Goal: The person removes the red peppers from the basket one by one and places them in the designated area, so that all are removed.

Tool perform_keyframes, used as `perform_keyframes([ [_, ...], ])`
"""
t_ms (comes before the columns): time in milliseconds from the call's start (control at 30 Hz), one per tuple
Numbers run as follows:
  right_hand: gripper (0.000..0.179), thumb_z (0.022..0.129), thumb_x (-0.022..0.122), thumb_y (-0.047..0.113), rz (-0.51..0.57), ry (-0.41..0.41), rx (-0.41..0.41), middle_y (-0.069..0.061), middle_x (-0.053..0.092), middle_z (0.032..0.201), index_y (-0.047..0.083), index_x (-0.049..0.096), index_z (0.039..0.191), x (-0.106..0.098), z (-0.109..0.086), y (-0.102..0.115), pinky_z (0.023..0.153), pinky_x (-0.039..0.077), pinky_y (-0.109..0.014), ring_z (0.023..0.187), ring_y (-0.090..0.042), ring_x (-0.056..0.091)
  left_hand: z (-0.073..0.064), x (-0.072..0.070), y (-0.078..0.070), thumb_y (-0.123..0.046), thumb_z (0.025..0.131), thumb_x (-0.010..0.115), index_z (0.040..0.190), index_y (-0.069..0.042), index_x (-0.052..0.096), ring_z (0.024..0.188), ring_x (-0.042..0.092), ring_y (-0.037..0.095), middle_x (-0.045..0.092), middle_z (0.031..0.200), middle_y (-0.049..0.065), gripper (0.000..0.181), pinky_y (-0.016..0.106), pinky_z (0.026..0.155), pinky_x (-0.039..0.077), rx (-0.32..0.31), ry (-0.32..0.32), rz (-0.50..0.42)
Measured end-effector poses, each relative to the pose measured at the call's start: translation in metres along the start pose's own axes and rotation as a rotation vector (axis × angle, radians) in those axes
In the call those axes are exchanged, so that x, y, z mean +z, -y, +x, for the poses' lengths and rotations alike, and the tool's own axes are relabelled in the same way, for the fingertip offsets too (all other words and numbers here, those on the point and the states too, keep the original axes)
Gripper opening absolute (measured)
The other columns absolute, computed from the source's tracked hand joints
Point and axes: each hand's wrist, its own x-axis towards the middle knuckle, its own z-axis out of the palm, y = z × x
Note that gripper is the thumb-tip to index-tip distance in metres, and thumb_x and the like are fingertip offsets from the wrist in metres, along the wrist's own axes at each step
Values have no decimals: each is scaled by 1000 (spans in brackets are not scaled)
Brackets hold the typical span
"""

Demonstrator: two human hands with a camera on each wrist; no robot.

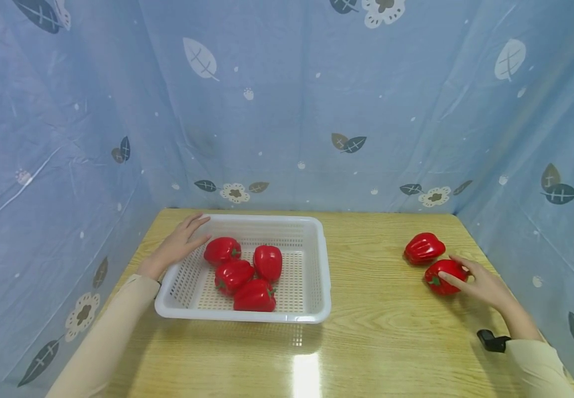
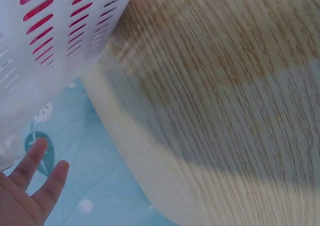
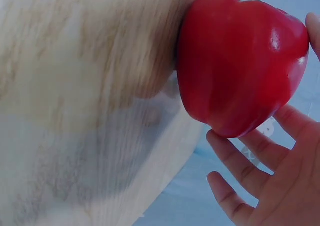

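My right hand (image 1: 480,284) has its thumb and fingers around a red bell pepper (image 1: 445,276) at the table's right side. In the right wrist view the same bell pepper (image 3: 240,65) shows its green stem, with the fingertips of my right hand (image 3: 280,171) against its underside and the thumb at its side. A second bell pepper (image 1: 424,248) lies just behind it. My left hand (image 1: 179,243), fingers spread, is at the left rim of a white plastic basket (image 1: 324,265). Several bell peppers (image 1: 234,276) lie inside.
The wooden table (image 1: 366,342) runs between the basket and the two peppers at the right. A blue patterned curtain (image 1: 287,110) encloses its back and sides. The basket's slotted wall (image 2: 50,45) stands near the table's left edge.
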Motion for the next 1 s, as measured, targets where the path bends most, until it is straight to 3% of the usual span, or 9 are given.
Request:
perform_keyframes([
  [433, 75, 90, 52, 49, 1, 27, 12, -36, 39, 129, -7, 36, 136, 0, 4, 2, 74, 48, -56, 102, -48, 51, 0, 1, 0, -48, 91, 50, 146, -21, 29, 138, 16, 40, 16, 153, 13, 64, 68, 101, 23, -4, 4, 3],
  [1000, 72, 89, 55, 47, -6, -28, -32, -35, 38, 131, -5, 38, 136, -12, 8, 6, 73, 45, -59, 104, -51, 50, 0, 1, 1, -50, 92, 48, 146, -20, 30, 138, 17, 41, 17, 153, 15, 64, 68, 101, 23, 2, -3, 4],
])
